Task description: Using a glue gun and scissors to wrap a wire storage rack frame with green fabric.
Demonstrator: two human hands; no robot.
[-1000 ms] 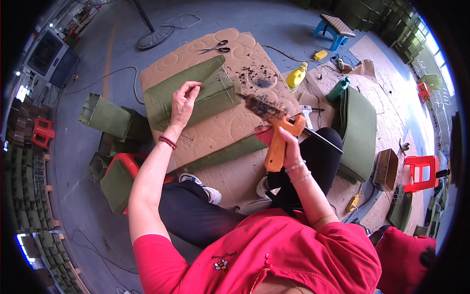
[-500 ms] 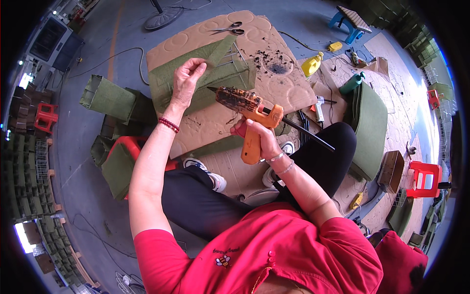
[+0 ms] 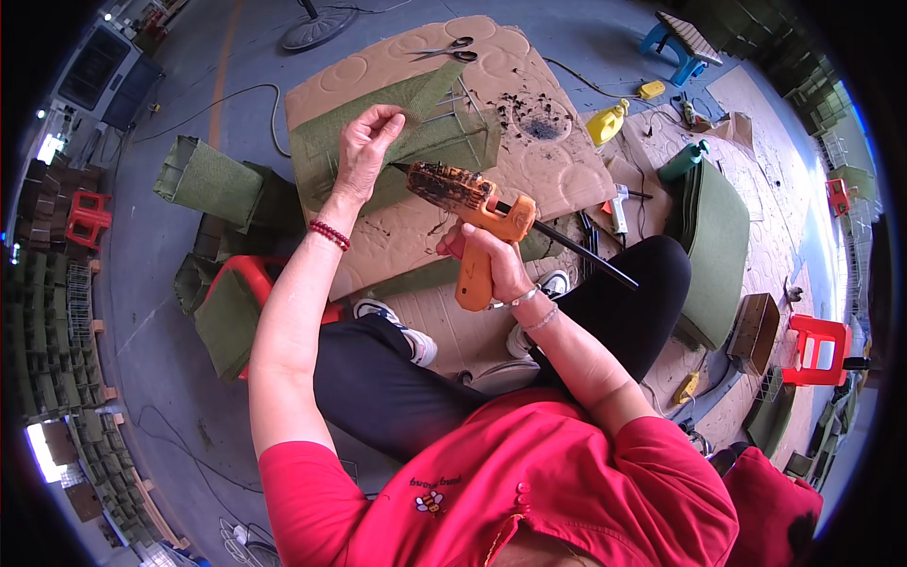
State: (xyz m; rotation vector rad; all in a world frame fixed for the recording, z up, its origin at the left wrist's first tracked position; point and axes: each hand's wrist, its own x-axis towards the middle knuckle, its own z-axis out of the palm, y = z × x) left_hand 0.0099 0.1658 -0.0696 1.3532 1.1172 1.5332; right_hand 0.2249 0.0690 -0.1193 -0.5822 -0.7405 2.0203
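Note:
My right hand (image 3: 484, 253) grips an orange glue gun (image 3: 470, 213) with a dirty, charred barrel and a black stick out its back. The nozzle points left at my left hand (image 3: 364, 149). That hand pinches the edge of a green felt sheet (image 3: 406, 142) wrapped over a wire frame, lying on a cardboard sheet (image 3: 529, 175). A red bead bracelet circles my left wrist.
Scissors (image 3: 444, 49) lie at the cardboard's far edge, near a scorched patch (image 3: 540, 125). A second glue gun (image 3: 619, 210), a yellow bottle (image 3: 607, 123), a green felt stack (image 3: 713, 246), a red stool (image 3: 814, 348) and felt-covered boxes (image 3: 206, 181) surround me.
My right hand has swung the glue gun leftward until its nozzle is right by my left hand. My left hand now pinches the felt edge rather than lying on it.

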